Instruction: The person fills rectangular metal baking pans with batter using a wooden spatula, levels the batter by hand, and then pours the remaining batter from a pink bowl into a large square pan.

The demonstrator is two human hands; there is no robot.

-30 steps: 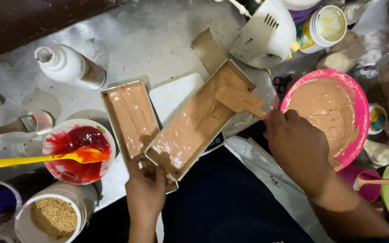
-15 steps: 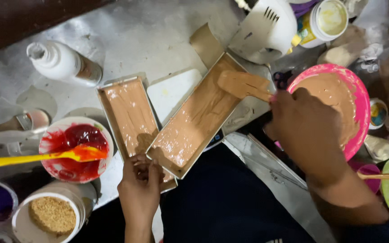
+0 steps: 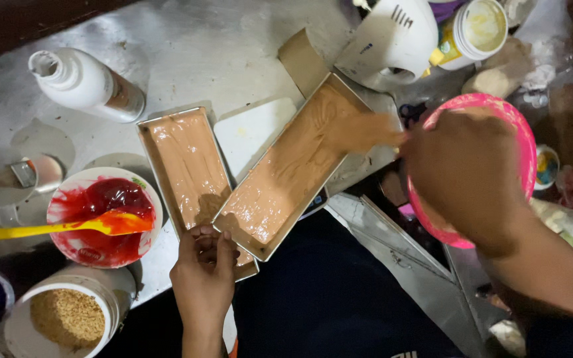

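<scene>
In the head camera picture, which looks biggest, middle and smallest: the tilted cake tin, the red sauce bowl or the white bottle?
1. Tilted cake tin, clearly biggest.
2. Red sauce bowl.
3. White bottle, close to the bowl, so that order is unsure.

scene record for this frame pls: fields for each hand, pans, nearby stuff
left hand: left hand grips the near end of the tilted loaf pan
right hand: right hand holds a spatula, blurred, over the far end of that pan
tilted loaf pan: brown batter inside, overlaps the second pan
second loaf pan: flat on the metal table, also filled with batter
pink bowl: under the right hand, contents hidden
left side: bowl of red sauce with yellow spoon; tub of crumbs; white bottle lying down
</scene>
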